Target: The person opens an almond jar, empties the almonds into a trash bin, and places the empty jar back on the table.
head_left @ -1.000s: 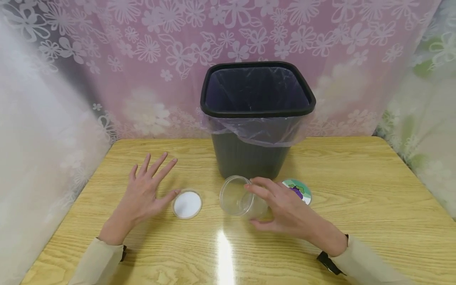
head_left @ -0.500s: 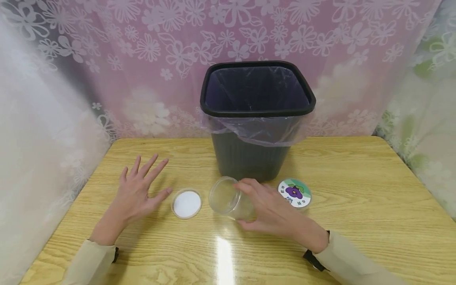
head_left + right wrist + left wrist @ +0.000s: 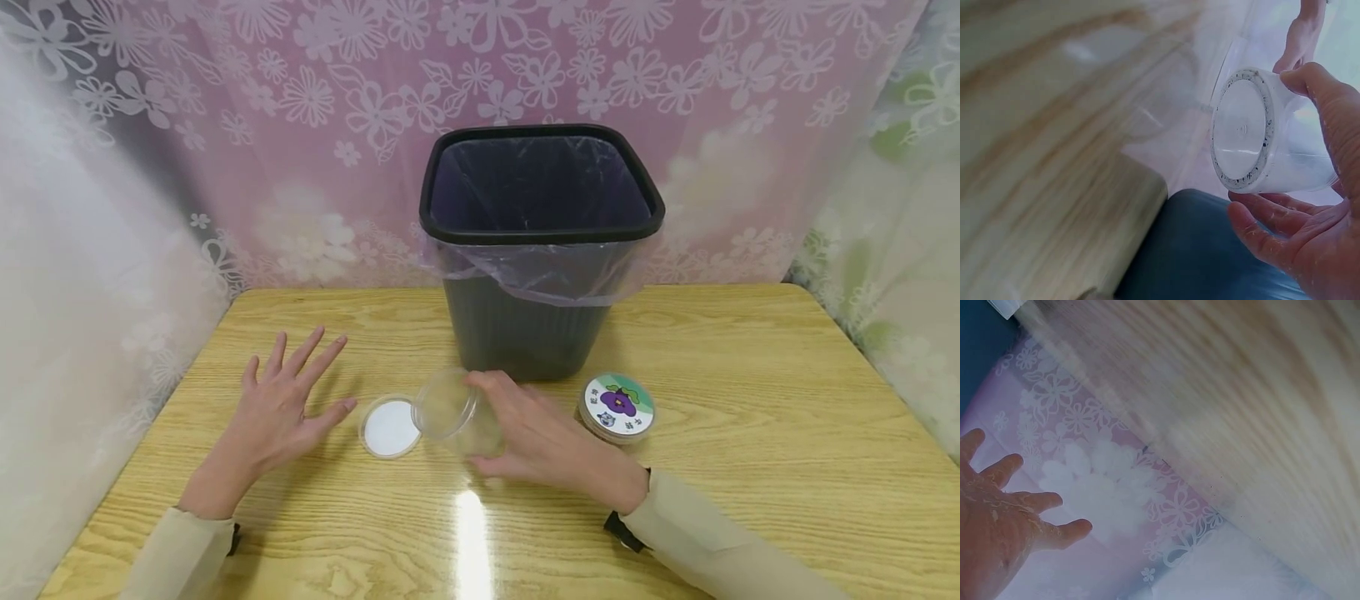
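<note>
In the head view my right hand point(image 3: 540, 437) grips a clear round plastic tub point(image 3: 444, 407), tipped on its side with its mouth toward the left. The right wrist view shows the tub's base point(image 3: 1241, 131) with dark specks round its edge, and fingers and thumb on either side of its wall. A round lid with a white middle and clear rim point(image 3: 391, 427) lies flat on the table, just left of the tub. My left hand point(image 3: 277, 417) is spread with nothing in it, thumb close to the lid's left side.
A dark bin point(image 3: 525, 325) lined with a thin purplish bag stands at the back middle of the wooden table point(image 3: 750, 433). Right of my right hand lies a round container with a purple cartoon label point(image 3: 618, 406). A pink flowered curtain point(image 3: 315, 167) hangs behind.
My right hand has moved left with the tub, bringing it up to the lid and uncovering the labelled container. My left hand has drawn slightly left, away from the lid.
</note>
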`<state>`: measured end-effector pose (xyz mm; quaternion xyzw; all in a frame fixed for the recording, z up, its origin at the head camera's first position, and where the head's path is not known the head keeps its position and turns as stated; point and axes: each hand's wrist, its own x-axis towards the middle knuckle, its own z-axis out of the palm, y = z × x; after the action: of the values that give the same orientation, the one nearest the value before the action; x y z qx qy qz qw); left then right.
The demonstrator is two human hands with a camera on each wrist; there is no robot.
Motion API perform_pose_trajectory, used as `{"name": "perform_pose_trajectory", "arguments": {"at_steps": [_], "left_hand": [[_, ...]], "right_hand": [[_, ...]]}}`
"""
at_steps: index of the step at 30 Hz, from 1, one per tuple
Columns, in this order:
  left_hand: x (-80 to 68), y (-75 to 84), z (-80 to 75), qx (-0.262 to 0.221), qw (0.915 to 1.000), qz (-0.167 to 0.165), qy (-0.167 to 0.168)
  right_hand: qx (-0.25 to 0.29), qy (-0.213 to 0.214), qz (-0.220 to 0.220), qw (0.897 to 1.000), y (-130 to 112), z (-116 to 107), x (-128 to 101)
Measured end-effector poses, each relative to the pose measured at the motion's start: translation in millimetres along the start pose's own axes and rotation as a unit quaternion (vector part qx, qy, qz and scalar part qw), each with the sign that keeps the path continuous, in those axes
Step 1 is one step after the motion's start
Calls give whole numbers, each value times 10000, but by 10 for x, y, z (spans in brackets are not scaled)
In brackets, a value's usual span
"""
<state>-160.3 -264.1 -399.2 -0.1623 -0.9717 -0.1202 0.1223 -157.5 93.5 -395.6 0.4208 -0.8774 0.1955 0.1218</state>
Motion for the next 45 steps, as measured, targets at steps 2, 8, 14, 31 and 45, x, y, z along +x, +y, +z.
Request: {"name": "perform_pose_trajectory", "arguments": {"at_steps": [2,8,14,31,45], "left_hand": [[-4,4,-6,-3,10000,-7,-21],[-17,7,-18,50,10000,-2,-70],[-23,-2,-23,169,9999,6,9],[-18,36,-82,162,9998,67,7],[-24,280,-131,-220,9958,681,563]], "right_hand": [[13,-33,-23,10000,-4,37,32],[-10,-80,-32,10000,-18,122,103],[302,-328,338,9984,-45,139,190],[747,-901,855,9894,-111,207,332],[1197,-873,906,9848,-103,-69,118]]}}
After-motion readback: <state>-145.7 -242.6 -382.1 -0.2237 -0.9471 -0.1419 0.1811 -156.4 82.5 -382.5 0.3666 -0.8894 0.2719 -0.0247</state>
